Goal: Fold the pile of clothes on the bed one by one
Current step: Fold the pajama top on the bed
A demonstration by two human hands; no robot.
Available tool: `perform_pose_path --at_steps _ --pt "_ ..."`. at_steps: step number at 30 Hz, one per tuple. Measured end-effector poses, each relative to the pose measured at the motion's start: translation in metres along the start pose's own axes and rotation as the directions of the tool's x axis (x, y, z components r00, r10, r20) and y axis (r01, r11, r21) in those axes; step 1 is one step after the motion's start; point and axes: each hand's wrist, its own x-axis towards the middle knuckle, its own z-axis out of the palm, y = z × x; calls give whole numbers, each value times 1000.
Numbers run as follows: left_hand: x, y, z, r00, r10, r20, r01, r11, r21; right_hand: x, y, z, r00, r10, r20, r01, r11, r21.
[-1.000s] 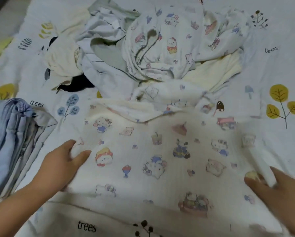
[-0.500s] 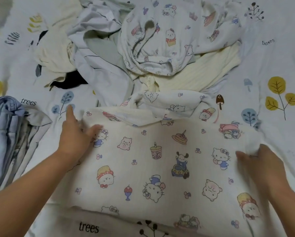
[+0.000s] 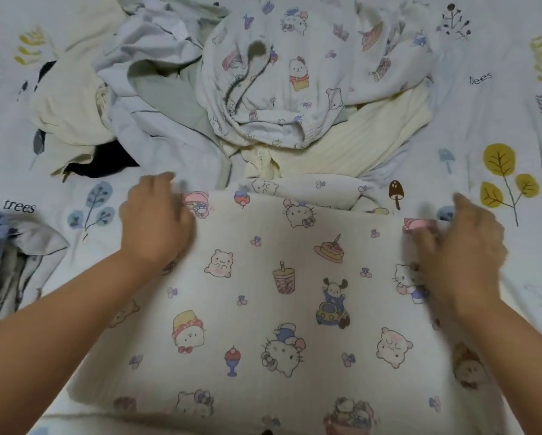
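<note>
Across the near half of the bed, a cartoon-print garment (image 3: 282, 302) lies flat. Left hand (image 3: 155, 222) at 10 o'clock and right hand (image 3: 458, 249) at 2 o'clock rest at its far corners; blur hides whether either pinches cloth. Bare sheet (image 3: 514, 262) lies at 3 o'clock, folded clothes (image 3: 9, 262) at 9, the pile (image 3: 238, 89) at 12.

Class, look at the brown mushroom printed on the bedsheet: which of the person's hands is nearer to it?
Right. The right hand lies just beside the brown mushroom print, below and to its right, on the cartoon-print cream garment. The left hand rests across the garment, at its opposite corner.
</note>
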Motion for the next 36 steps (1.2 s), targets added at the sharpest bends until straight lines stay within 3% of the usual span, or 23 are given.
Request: perform_pose_path --at_steps 3,6,9,12,15,17,18,20,21,23,25,27,29,31,36 --pt "2 24 6 943 313 115 -309 950 -52 6 -33 8 952 -245 185 254 967 -27" --pt "14 39 14 899 327 290 -340 940 -6 18 -47 21 878 -278 389 310 951 -20" --pt "24 42 10 884 334 326 -305 942 -140 24 -49 22 848 -341 406 328 939 104" --pt "32 38 0 860 309 406 -165 922 -351 39 -45 4 846 -259 467 156 956 247" --pt "43 39 -12 820 264 508 29 867 -498 56 -45 -10 769 -174 615 -109 912 395" --pt "46 45 -5 825 214 523 -22 937 -348 59 -49 -3 790 -126 600 -106 936 335" --pt "46 50 1 863 174 475 -105 980 -169 59 -52 4 843 -83 532 -53 971 235" --pt "37 59 11 943 172 285 -230 955 186 51 -55 16 944 -15 329 13 1000 6" --pt "30 61 15 959 211 191 -256 931 258 43 -59 18 974 6 227 -3 1000 -15" --pt "8 64 21 940 342 -12 -333 922 195 17 -66 20 997 -19 72 15 999 49" --pt "-17 63 28 862 496 -106 -480 864 150 -21 -71 29 984 -178 27 177 984 36" --pt "-37 50 39 821 559 117 -571 797 197 -55 -70 40 914 -352 203 368 929 -44" --pt "-39 27 48 815 477 331 -568 773 284 -66 -56 56 830 -368 420 457 879 -134" --pt "-32 11 57 853 378 359 -496 801 335 -57 -39 65 816 -307 489 445 875 -193" --pt "-26 30 48 935 174 310 -283 893 351 -38 -39 46 860 -138 490 322 893 -313"
